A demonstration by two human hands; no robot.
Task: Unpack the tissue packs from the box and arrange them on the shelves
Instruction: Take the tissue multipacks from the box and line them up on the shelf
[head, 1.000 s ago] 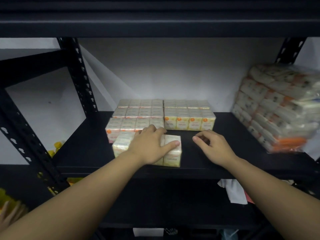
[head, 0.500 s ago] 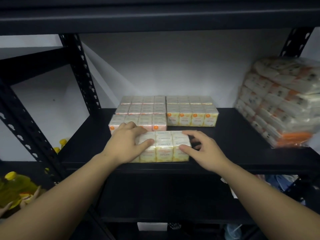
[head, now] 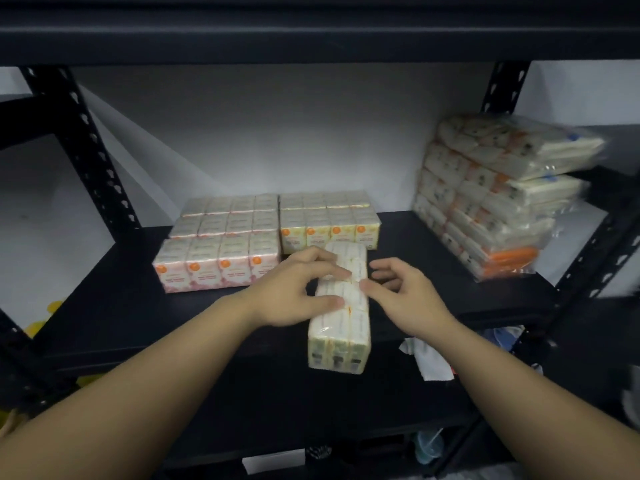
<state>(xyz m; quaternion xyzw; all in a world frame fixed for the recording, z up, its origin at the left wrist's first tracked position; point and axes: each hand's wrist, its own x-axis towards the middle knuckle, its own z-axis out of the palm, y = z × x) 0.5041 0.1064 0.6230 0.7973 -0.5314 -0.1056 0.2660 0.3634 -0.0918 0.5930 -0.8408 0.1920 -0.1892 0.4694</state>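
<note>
A long tissue pack [head: 341,308], pale yellow and wrapped in shiny plastic, stuck out over the front edge of the black shelf [head: 114,306]. The left hand [head: 294,292] held it, fingers and thumb curled over its top. The right hand [head: 403,294] touched its side with loose, bent fingers. Behind stood pink packs [head: 218,258], then yellow packs [head: 329,220]. Big bundles [head: 495,199] were piled at the shelf's right end.

On your shelf [head: 114,306]: two tissue blocks [head: 221,244] side by side at back; one pack [head: 341,327] lengthwise before the right block, overhanging the front edge; bagged stack [head: 491,199] far right.
</note>
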